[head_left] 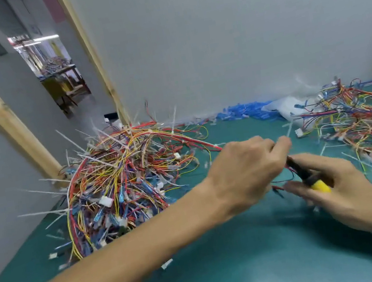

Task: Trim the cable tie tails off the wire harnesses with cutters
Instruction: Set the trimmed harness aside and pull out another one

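Left hand [244, 170]: your grip is pinched on a thin harness [207, 143] with a white tie tail [289, 129] sticking up past the fingertips
Right hand [329, 180]: your grip is wrapped around the yellow-handled cutters [309, 176]; blades blurred, probably at the wires
Untrimmed pile [118, 184]: left on the green tabletop [226, 269]
Other pile [368, 120]: far right, well apart
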Demonstrator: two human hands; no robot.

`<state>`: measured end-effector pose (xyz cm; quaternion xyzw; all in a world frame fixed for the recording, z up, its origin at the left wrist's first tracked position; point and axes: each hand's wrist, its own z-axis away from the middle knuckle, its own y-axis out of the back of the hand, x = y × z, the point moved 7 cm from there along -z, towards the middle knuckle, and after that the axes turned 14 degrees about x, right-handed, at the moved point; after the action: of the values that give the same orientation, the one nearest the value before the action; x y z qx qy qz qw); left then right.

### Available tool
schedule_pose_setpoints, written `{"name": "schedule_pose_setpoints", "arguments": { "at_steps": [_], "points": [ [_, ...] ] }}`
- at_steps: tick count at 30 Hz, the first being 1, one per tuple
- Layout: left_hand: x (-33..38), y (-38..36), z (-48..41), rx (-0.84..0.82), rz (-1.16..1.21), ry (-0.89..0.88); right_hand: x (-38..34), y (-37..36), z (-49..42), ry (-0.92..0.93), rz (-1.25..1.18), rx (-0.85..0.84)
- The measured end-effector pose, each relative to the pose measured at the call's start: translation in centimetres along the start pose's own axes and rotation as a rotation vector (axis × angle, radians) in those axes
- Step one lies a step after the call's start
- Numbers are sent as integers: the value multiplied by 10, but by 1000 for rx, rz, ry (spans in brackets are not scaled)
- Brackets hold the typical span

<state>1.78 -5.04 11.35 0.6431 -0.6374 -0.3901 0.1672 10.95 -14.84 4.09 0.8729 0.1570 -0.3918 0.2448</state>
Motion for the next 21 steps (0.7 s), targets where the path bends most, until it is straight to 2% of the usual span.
{"name": "schedule_pose_setpoints", "arguments": {
  "at_steps": [2,5,9,12,17,21],
  "points": [
    [6,0,5,34,-4,-19,-2,-8,3,52,75,-26],
    [-9,-2,20,33,26,44,3,3,1,-4,35,80],
    [-93,3,62,-82,-300,251,16,25,-11,-132,0,214],
    [-128,8,94,-149,-360,290,21,37,-18,-208,-75,284],
    [-127,15,105,86,-244,255,34,55,-26,-267,-105,424],
    [-122,25,106,231,-311,231,45,67,-29,-301,-169,493]
  ]
}}
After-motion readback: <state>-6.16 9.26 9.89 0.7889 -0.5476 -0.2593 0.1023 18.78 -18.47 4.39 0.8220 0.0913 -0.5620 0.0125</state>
